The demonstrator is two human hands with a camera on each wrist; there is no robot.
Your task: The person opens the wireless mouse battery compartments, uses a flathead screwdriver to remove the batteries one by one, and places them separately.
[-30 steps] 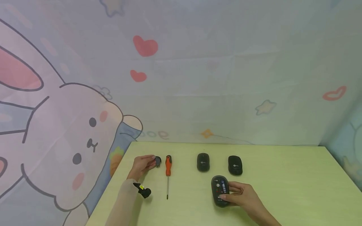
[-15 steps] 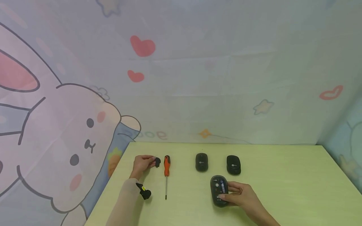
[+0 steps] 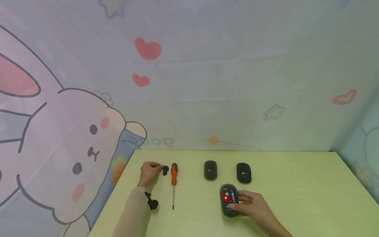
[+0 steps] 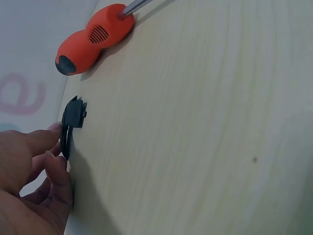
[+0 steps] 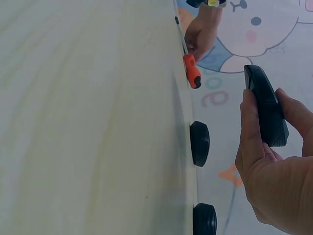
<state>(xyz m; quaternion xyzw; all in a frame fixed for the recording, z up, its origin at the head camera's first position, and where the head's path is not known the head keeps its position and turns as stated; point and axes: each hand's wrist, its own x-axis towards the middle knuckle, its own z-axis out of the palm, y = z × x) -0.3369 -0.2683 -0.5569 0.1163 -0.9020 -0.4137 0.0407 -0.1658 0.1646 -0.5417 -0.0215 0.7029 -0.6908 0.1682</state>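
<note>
My right hand (image 3: pixel 251 206) holds a black computer mouse (image 3: pixel 229 209) above the table, thumb across its underside. That underside faces the head camera, and a red light glows on it. In the right wrist view, the mouse (image 5: pixel 266 105) is seen edge-on between thumb and fingers. At the table's left, my left hand (image 3: pixel 149 171) pinches a small black plastic piece (image 3: pixel 165 170). Up close in the left wrist view, this piece (image 4: pixel 73 113) is thin and curved, with a blocky part on one side; fingertips hide some of it.
An orange-handled screwdriver (image 3: pixel 174 177) lies just right of the left hand. Two more black mice, one (image 3: pixel 210 170) left of the other (image 3: pixel 244 172), rest behind the held mouse. A patterned cloth (image 3: pixel 189 98) hangs behind the table (image 3: pixel 296 184).
A red light has come on at the underside of the held mouse. The small black piece has turned in my left fingers. My right hand stays nearly still.
</note>
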